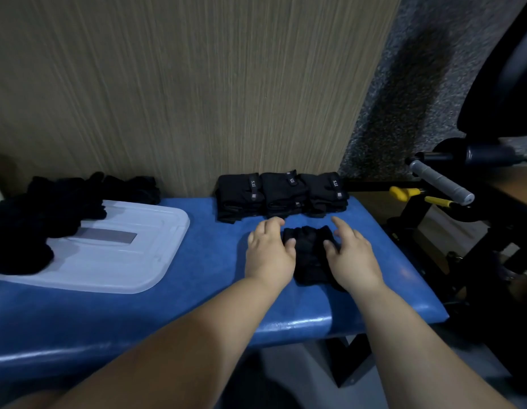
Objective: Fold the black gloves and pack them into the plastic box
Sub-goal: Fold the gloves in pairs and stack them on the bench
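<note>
Head view, left hand: You are laying your left hand (269, 255) on the blue bench (167, 305), fingers relaxed and straight, thumb touching the left edge of the black glove (310, 252).
Head view, right hand: Your right hand (352, 258) is resting loosely spread, gripping nothing, with its thumb pressing on the glove's right side.
Glove: It is lying between your hands, just in front of the folded gloves (281, 196).
Folded gloves: Three stacks are sitting side by side against the wall.
Unfolded pile (50, 208): It is sprawling at the left, partly overlapping the plastic box (123, 261).
Plastic box: It is showing only a flat translucent top.
</note>
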